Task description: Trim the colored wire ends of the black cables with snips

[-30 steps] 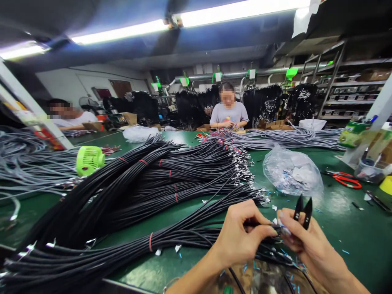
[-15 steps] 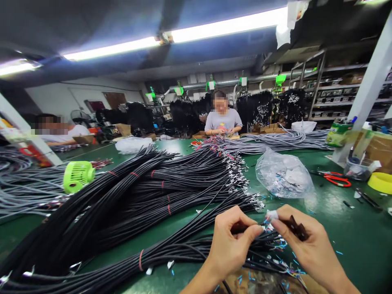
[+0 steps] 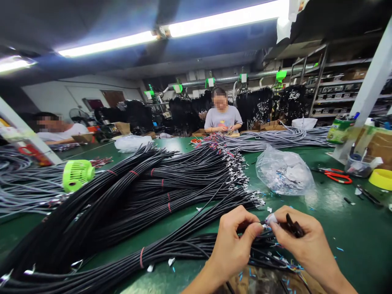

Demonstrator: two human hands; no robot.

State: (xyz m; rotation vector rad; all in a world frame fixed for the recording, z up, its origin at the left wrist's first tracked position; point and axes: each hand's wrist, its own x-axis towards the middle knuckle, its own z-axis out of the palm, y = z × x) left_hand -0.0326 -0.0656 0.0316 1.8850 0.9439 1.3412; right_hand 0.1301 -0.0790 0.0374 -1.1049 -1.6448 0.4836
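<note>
The left hand (image 3: 234,241) pinches one black cable end (image 3: 260,223) at the bench's near edge. The right hand (image 3: 301,241) pinches its white tip and curls around one pair of black snips (image 3: 294,226). Beyond lie one clear bag (image 3: 283,171), one red scissors (image 3: 338,175), one green fan (image 3: 76,174) and two seated people.

A green fan (image 3: 77,174) lies near the left edge of the green surface (image 3: 337,228), among grey cables (image 3: 27,188). A clear bag (image 3: 283,171) sits mid-surface, with red scissors (image 3: 338,176) to its right. A yellow ring (image 3: 381,179) and a green can (image 3: 338,130) stand toward the right edge. At the far edge a person in a grey shirt (image 3: 223,117) sits; another person (image 3: 58,130) sits far left. Shelves (image 3: 333,87) stand behind.
</note>
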